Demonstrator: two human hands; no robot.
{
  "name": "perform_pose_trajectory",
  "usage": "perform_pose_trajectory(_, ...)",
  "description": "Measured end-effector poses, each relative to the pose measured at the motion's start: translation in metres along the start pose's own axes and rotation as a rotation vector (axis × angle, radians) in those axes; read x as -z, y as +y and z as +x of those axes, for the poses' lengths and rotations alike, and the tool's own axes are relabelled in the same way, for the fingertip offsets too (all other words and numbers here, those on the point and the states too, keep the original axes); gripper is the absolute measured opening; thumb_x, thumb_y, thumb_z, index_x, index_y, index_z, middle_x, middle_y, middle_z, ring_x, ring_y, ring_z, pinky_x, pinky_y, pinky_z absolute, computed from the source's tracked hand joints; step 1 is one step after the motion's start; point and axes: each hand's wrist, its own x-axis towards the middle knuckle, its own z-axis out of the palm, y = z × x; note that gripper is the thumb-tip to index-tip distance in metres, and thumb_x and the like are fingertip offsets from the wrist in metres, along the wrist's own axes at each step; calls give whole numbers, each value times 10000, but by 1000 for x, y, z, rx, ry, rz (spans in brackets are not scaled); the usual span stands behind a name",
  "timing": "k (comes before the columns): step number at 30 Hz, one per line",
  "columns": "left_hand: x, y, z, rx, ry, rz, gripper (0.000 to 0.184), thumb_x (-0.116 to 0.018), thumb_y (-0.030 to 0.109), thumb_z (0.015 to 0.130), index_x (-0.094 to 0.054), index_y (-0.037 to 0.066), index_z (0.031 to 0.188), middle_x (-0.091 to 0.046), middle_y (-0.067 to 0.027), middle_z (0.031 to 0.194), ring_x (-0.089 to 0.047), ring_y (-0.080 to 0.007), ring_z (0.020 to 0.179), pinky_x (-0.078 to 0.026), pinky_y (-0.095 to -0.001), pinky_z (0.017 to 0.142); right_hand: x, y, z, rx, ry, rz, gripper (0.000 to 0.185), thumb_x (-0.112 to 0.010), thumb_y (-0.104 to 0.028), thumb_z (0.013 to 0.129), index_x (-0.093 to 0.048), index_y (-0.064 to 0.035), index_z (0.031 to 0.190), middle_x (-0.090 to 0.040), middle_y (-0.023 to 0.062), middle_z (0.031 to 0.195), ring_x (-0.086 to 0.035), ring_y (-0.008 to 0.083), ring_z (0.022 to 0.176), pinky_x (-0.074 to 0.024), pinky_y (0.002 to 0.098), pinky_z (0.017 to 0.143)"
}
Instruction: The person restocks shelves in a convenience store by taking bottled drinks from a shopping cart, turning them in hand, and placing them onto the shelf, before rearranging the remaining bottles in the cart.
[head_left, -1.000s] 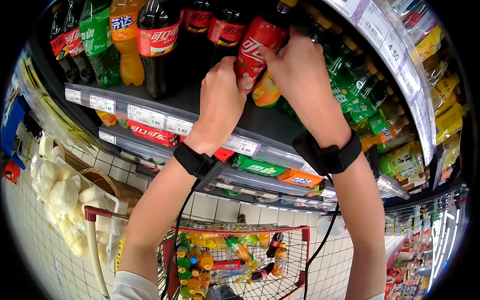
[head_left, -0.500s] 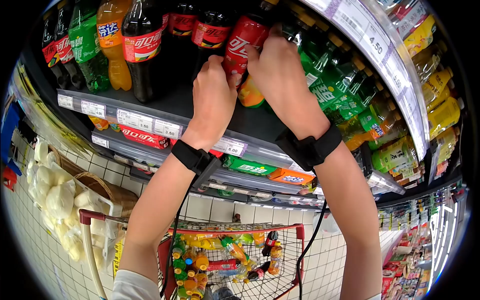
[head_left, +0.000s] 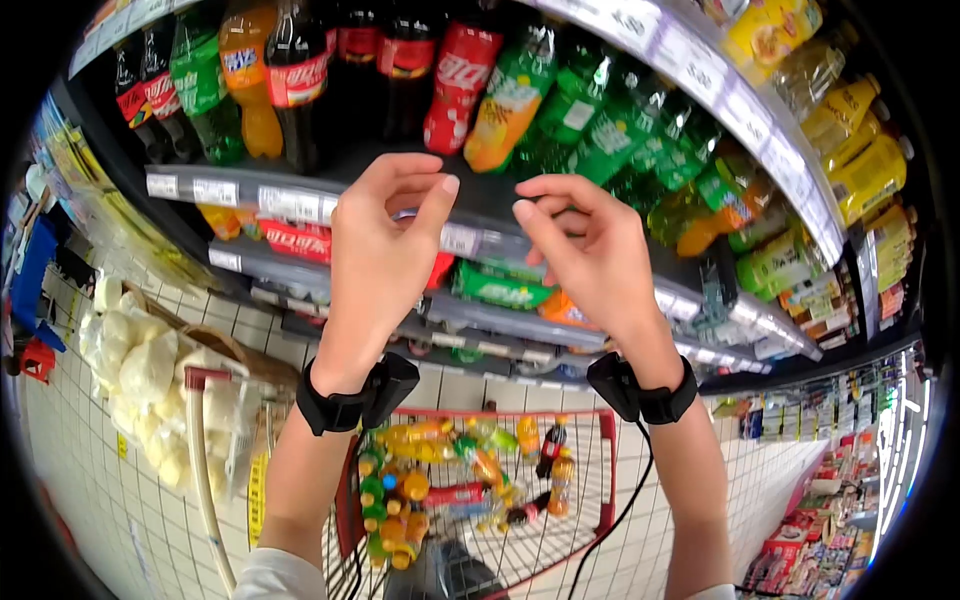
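Note:
My left hand (head_left: 385, 240) is raised in front of the shelf edge, its thumb and fingers curved apart with nothing between them. To its right, my right hand (head_left: 590, 240) also hangs empty, fingers loosely bent and thumb apart. Behind and above them, a red-wrapped cola bottle (head_left: 462, 85) stands on the shelf. Next to it a green bottle with an orange-fruit label (head_left: 510, 100) leans slightly right. Neither hand touches a bottle. Black bands are strapped round both wrists.
Dark cola bottles (head_left: 297, 85) and an orange soda bottle (head_left: 250, 85) stand at the shelf's left, green bottles (head_left: 615, 135) at its right. Below is a shopping cart (head_left: 612, 470) holding several bottles. White bags (head_left: 148, 375) hang at the left; packs fill lower shelves.
Both hands have let go of the red cola bottle and drawn back from the shelf towards me. The red bottle and the green bottle beside it now show uncovered.

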Motion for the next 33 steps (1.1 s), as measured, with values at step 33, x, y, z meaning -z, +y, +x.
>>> perform_pose_trajectory(33,11,-205,-526,598,-860,963,274,-657,257,834,-654,24,979,-694,-203,894,-680,-367,852,-542,-477,740,-20,200,-533,-1110,712,1259,276,-576,-141,955,-529,32,1164,-558,111,1016,-556,239,960,-494,440,952)
